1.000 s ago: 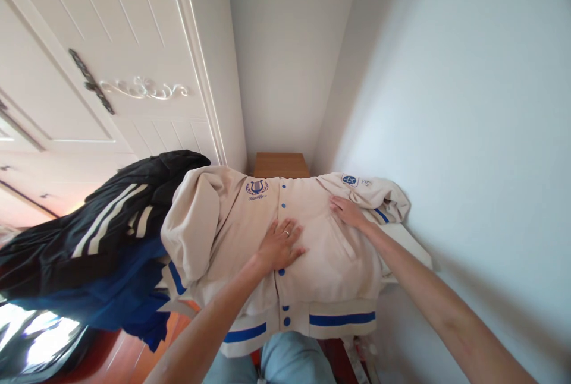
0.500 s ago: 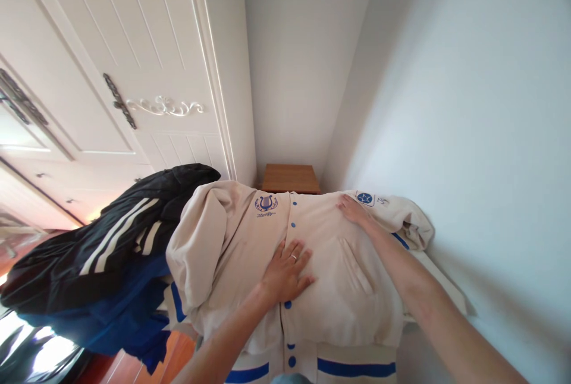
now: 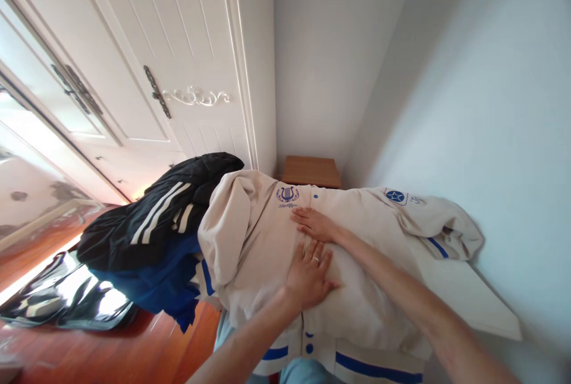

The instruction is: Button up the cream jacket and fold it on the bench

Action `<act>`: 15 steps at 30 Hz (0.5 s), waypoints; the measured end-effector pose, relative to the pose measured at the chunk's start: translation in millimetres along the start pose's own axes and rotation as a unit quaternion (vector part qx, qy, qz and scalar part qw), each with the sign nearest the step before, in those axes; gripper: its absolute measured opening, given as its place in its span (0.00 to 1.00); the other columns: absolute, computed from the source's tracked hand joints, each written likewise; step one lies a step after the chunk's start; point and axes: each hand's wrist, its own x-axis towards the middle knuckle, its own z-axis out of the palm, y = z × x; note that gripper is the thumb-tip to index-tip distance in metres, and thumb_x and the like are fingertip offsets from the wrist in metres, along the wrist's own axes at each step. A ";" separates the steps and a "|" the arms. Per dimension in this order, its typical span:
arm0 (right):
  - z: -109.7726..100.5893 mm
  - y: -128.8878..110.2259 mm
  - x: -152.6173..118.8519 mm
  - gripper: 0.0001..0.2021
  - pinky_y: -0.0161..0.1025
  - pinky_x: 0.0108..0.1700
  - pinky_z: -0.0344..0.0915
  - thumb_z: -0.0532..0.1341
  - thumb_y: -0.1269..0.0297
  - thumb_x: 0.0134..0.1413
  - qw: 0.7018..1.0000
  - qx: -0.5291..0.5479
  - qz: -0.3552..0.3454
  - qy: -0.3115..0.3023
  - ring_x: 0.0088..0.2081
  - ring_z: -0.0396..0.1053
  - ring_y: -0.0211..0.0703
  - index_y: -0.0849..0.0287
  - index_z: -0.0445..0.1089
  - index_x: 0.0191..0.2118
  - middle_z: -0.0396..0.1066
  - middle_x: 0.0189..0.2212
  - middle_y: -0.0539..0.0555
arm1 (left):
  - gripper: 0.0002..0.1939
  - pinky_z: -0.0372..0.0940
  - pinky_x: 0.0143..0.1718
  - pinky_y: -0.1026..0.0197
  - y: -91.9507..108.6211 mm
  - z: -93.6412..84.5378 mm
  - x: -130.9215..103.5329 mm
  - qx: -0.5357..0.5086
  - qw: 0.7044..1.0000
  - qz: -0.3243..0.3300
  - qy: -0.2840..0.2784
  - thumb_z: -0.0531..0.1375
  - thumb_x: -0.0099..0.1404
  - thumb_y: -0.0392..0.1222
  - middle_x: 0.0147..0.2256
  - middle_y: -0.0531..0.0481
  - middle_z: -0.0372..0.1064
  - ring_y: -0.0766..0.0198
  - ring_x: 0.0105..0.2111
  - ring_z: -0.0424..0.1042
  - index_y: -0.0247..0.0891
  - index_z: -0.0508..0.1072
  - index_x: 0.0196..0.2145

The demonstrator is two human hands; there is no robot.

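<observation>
While you had the cream jacket spread front-up over the white board, both your hands were lying flat on it, fingers stretched out and not gripping anything. Your left hand pressed down around the middle of the front, just beside the button line, and it had one ring on. Your right hand sat a bit further up the chest, just below the blue lyre badge, with the two hands nearly touching.

The jacket's long axis ran away from you: the blue-striped hem hung over the near edge, and the collar end pointed at the far wall, toward the one small wooden table in the corner. I could count two blue buttons near the hem and one up by the badge. One sleeve with a blue star patch trailed off toward the right edge, the other was bunched at the left edge.

Off the left edge there was a heap: one black jacket with white stripes on top of something blue. The white wardrobe stood behind that.
</observation>
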 end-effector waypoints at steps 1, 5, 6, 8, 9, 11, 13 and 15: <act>-1.8 5.4 0.9 0.26 0.51 0.69 0.43 0.44 0.52 0.70 1.000 0.003 0.001 -0.012 0.68 0.46 0.47 0.58 0.58 0.66 0.50 0.67 0.57 | 0.41 0.39 0.66 0.36 6.2 1.4 -10.6 -0.008 1.000 -0.003 -0.002 0.42 0.69 0.65 0.66 0.30 0.46 0.41 0.68 0.42 0.29 0.56 0.66; -9.7 19.6 2.9 0.27 0.53 0.69 0.42 0.42 0.53 0.70 0.999 -0.019 0.036 -0.029 0.69 0.44 0.48 0.59 0.55 0.67 0.48 0.68 0.57 | 0.40 0.39 0.68 0.40 25.4 7.0 -64.4 -0.045 0.997 0.056 0.026 0.48 0.69 0.62 0.67 0.34 0.43 0.45 0.68 0.40 0.32 0.51 0.68; -10.5 15.1 4.1 0.27 0.54 0.68 0.43 0.42 0.53 0.70 0.997 -0.034 0.063 -0.030 0.69 0.44 0.50 0.61 0.55 0.67 0.47 0.68 0.59 | 0.39 0.39 0.68 0.40 27.6 8.1 -77.6 -0.057 0.995 0.075 0.033 0.50 0.69 0.61 0.68 0.36 0.43 0.46 0.69 0.39 0.34 0.49 0.69; -9.6 -6.6 7.0 0.28 0.56 0.67 0.44 0.43 0.54 0.70 0.993 -0.059 0.101 -0.016 0.69 0.45 0.54 0.66 0.54 0.67 0.48 0.67 0.64 | 0.38 0.42 0.67 0.41 29.1 11.1 -101.2 -0.089 0.988 0.111 0.051 0.53 0.69 0.59 0.67 0.39 0.46 0.48 0.68 0.42 0.37 0.51 0.68; -7.6 -22.6 8.2 0.29 0.57 0.67 0.45 0.44 0.54 0.70 0.993 -0.066 0.096 0.000 0.69 0.44 0.55 0.67 0.53 0.68 0.48 0.67 0.65 | 0.35 0.46 0.67 0.43 28.8 13.6 -112.0 -0.111 0.983 0.129 0.071 0.54 0.69 0.57 0.66 0.39 0.50 0.49 0.68 0.45 0.37 0.54 0.66; -1.3 -58.9 8.4 0.31 0.55 0.68 0.43 0.44 0.51 0.70 0.997 -0.066 0.030 0.037 0.69 0.43 0.54 0.68 0.52 0.68 0.47 0.67 0.66 | 0.24 0.57 0.63 0.51 27.5 22.1 -133.4 -0.173 0.965 0.142 0.136 0.55 0.69 0.49 0.59 0.39 0.63 0.53 0.63 0.58 0.37 0.63 0.60; 7.0 -90.9 5.5 0.32 0.54 0.69 0.40 0.45 0.48 0.69 0.997 -0.051 -0.042 0.046 0.70 0.41 0.52 0.64 0.51 0.69 0.46 0.68 0.64 | 0.13 0.67 0.51 0.61 24.8 35.4 -157.2 -0.248 0.938 0.095 0.224 0.54 0.69 0.39 0.46 0.42 0.73 0.60 0.50 0.71 0.39 0.70 0.50; 14.5 -109.0 -0.1 0.32 0.53 0.69 0.40 0.44 0.45 0.68 0.998 -0.031 -0.055 0.020 0.70 0.41 0.51 0.61 0.51 0.69 0.46 0.68 0.62 | 0.10 0.67 0.40 0.65 18.6 51.6 -182.9 -0.307 0.897 -0.032 0.315 0.52 0.69 0.36 0.35 0.46 0.72 0.64 0.37 0.72 0.40 0.73 0.42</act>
